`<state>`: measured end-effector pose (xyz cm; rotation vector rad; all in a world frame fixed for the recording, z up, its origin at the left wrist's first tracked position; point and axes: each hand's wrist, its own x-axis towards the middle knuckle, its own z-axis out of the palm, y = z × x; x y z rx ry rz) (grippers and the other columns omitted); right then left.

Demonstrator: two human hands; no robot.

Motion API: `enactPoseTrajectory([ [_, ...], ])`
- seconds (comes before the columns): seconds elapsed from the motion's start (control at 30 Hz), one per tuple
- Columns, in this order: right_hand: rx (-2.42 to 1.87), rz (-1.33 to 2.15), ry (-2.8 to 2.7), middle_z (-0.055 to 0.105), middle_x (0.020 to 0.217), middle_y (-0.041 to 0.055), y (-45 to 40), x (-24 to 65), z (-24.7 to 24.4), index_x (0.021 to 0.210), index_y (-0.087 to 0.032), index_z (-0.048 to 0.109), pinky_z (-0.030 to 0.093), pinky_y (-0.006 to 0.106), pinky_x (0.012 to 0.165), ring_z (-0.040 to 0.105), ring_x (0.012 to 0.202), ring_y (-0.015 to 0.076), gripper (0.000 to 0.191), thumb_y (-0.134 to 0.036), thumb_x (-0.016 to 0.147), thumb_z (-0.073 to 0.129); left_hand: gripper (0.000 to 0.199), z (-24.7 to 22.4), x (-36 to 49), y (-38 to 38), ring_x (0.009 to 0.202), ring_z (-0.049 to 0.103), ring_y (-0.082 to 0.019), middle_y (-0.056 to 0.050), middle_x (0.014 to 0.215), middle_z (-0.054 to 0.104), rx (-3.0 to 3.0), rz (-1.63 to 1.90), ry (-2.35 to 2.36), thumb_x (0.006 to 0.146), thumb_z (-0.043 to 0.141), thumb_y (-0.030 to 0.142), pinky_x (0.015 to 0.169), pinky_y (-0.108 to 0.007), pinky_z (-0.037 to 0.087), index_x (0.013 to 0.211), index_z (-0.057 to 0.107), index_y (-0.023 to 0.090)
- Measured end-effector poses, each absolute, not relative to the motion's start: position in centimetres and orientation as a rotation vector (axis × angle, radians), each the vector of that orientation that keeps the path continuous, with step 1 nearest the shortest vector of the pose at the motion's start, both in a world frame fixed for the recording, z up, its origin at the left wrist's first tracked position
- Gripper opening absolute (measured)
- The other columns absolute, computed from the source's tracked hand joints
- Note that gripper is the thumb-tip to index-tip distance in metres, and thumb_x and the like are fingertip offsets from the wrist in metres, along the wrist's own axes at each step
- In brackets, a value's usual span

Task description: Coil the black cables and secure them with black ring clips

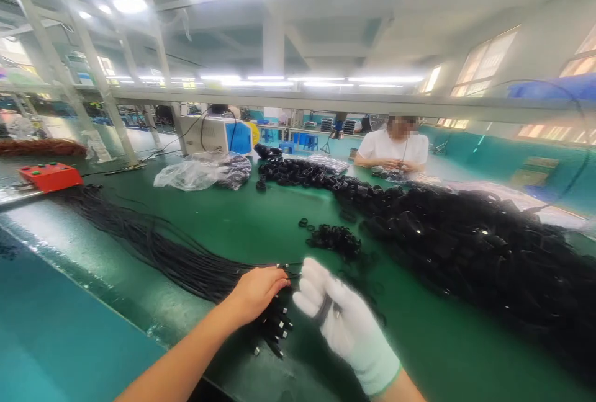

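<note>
A long bundle of black cables [177, 253] lies along the near side of the green table, their metal plug ends [282, 325] fanned out beneath my left hand. My bare left hand [261, 290] rests over the bundle near those ends, fingers closed around black cable; its exact hold is partly hidden. Just to the right, my right hand [333, 315], in a white knit glove, is curled shut on a black cable end with a small metal tip showing at the palm. Behind it sits a small pile of black rings [334, 239].
A large heap of coiled black cables [447, 234] covers the table's right side. A red box with green buttons [51, 176] sits at the left. Clear plastic bags [200, 171] and a white-and-blue machine [216, 135] stand behind. A person in white [393, 147] works across the table.
</note>
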<state>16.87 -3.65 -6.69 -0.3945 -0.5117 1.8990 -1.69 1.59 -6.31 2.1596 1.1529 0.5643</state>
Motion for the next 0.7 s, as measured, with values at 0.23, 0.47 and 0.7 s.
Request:
enactPoseTrajectory([
  [0.23,-0.518,1.688,-0.485,0.059,0.122,0.0091,-2.0,19.1,-6.6,0.108,-0.018,0.063,0.033,0.046,0.104,0.055,0.112,0.0228,0.031,-0.028,0.079,0.064,0.023,-6.1,2.4,-3.2,0.068,0.058,-0.019,-0.002,0.075,0.064,2.64,0.354,1.558,0.089,0.039,0.017,0.064,-0.03,0.035,0.078,0.059,0.02],
  [0.47,-0.736,1.691,-0.735,0.068,0.101,0.0116,-2.7,17.6,-6.9,0.103,-0.016,0.063,0.041,0.043,0.092,0.063,0.094,0.0245,0.036,-0.026,0.07,0.072,0.013,-4.7,2.7,-3.3,0.066,0.054,-0.018,-0.002,0.07,0.061,3.027,0.499,1.193,0.083,0.051,0.015,0.066,-0.033,0.034,0.071,0.056,0.017],
  [0.7,-0.541,2.071,-0.849,0.062,0.076,0.0059,-3.7,16.3,-7.3,0.089,-0.011,0.063,0.045,0.037,0.075,0.057,0.072,0.0167,0.019,-0.022,0.074,0.065,0.022,-0.7,-0.2,-0.1,0.066,0.051,-0.014,0.002,0.067,0.059,3.123,0.452,0.676,0.078,0.065,0.038,0.076,-0.03,0.035,0.071,0.057,0.019],
])
